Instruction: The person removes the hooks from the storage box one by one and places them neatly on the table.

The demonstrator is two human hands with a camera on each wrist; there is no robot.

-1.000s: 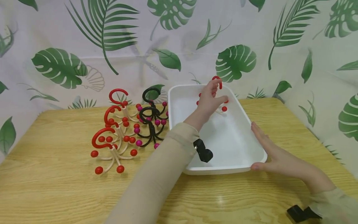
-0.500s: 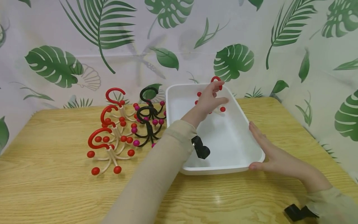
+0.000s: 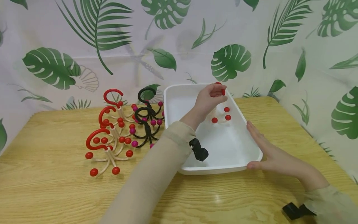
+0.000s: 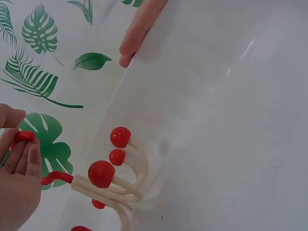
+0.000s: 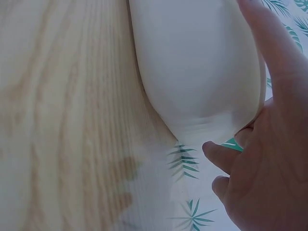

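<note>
Inside the white tray (image 3: 215,155), my left hand (image 3: 207,102) grips the red hook of a multi-arm hanger with cream arms and red ball tips (image 3: 227,117). Most of the hook is hidden by the fingers in the head view. From the left wrist, the hanger's cream shaft (image 4: 91,187) and curved arms show against the tray wall, with the left hand (image 4: 17,178) pinching the hook's end. At the tray's near right corner, my right hand (image 3: 271,155) holds on, thumb at the front side and fingers along the right side.
Left of the tray stand three similar hangers with red hooks (image 3: 96,133) in a row on the wooden table (image 3: 50,193). Between them and the tray are two black hangers (image 3: 147,130) with magenta balls. A leaf-patterned cloth (image 3: 179,40) backs the table.
My left fingers have closed round the red hook, and the hanger's balls have shifted nearer and to the right in the tray. The right hand stays at the corner; the head view has turned slightly right.
</note>
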